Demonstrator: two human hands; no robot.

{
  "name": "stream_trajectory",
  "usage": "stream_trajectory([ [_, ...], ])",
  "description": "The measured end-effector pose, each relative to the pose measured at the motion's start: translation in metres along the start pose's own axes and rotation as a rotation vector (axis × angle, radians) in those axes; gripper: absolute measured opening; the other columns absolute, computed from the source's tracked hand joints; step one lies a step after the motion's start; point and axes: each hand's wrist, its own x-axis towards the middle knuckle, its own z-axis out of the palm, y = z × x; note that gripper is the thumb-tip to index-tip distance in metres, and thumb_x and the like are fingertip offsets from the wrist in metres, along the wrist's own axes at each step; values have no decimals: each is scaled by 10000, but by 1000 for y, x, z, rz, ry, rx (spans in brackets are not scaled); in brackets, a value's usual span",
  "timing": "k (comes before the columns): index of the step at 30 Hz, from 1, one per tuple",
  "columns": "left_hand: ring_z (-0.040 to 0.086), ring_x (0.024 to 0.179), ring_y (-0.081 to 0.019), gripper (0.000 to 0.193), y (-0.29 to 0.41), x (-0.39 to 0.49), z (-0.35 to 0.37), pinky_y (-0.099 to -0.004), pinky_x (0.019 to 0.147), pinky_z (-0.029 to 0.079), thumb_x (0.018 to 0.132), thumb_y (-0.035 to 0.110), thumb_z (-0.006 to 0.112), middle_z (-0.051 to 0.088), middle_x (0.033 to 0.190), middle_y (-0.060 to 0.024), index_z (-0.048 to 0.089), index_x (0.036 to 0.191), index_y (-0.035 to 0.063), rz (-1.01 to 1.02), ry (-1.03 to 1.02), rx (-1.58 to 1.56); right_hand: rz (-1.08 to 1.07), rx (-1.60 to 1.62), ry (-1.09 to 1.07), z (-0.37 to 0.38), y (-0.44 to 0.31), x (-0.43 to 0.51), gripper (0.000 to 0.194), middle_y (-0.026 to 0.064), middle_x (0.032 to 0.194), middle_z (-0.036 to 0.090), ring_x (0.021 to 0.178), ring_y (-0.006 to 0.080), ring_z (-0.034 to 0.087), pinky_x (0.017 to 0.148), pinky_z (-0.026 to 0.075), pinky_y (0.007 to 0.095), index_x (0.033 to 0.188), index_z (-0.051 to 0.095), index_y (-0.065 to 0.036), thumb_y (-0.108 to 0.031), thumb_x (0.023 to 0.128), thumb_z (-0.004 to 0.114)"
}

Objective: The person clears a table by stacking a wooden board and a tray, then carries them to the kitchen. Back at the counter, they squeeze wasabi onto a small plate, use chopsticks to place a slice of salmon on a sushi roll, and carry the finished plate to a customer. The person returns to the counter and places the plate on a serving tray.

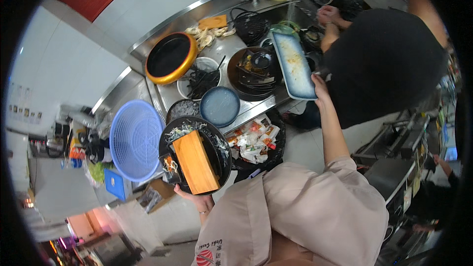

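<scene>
My right hand (320, 88) grips the near end of a long blue-rimmed plate (293, 59) with food residue on its pale middle. My left hand (197, 199) holds up a round black tray (218, 133) from its near edge. On that tray lie a wooden serving board (196, 162), shredded vegetable scraps and a small black dish (170, 168) with food remains. Just beyond the tray is a round blue plate (220, 106). Stacked dirty black dishes (255, 67) sit in a large round brown tray (234, 62) on the steel counter, left of the long plate.
A co-worker in black (384, 62) bends over the sink at right, hands under running water. A bin (279, 151) full of wrappers stands below the counter edge. A blue plastic basket (136, 140), a gold-rimmed bowl (190, 62) and a white bucket (181, 88) stand at left.
</scene>
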Motion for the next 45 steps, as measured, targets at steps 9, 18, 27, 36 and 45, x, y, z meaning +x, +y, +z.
stream_trajectory([
  [9,534,1158,-292,778,-45,-42,13,-453,950,433,790,699,452,555,1296,-68,498,1320,132,174,195,-15,-352,-362,242,5,62,223,216,94,988,670,912,207,607,829,462,331,1027,665,-9,-190,939,587],
  [18,570,1100,-270,694,-67,-71,27,-397,891,462,791,632,481,609,1209,-54,545,1241,108,176,288,-59,-261,-482,176,0,99,312,281,144,1026,686,955,249,631,853,472,357,1030,678,-17,-264,926,594],
  [27,559,1115,-277,712,-65,-62,25,-433,913,463,771,637,508,578,1247,-56,522,1274,134,51,165,-83,-206,-993,139,11,47,303,304,183,1124,669,1079,342,622,933,475,410,1036,723,-100,-306,905,543],
  [36,548,1107,-258,699,-56,-47,48,-409,903,443,776,644,502,588,1212,-48,538,1248,131,16,138,-13,-57,-822,61,13,34,269,272,178,1024,698,851,312,694,711,554,413,1076,708,-60,-209,895,569],
  [45,566,1096,-261,669,-49,-36,46,-415,902,458,804,619,484,592,1221,-46,537,1250,124,64,83,42,25,-568,175,11,39,264,358,130,1070,695,809,264,694,642,555,354,1169,677,-90,-27,840,550],
])
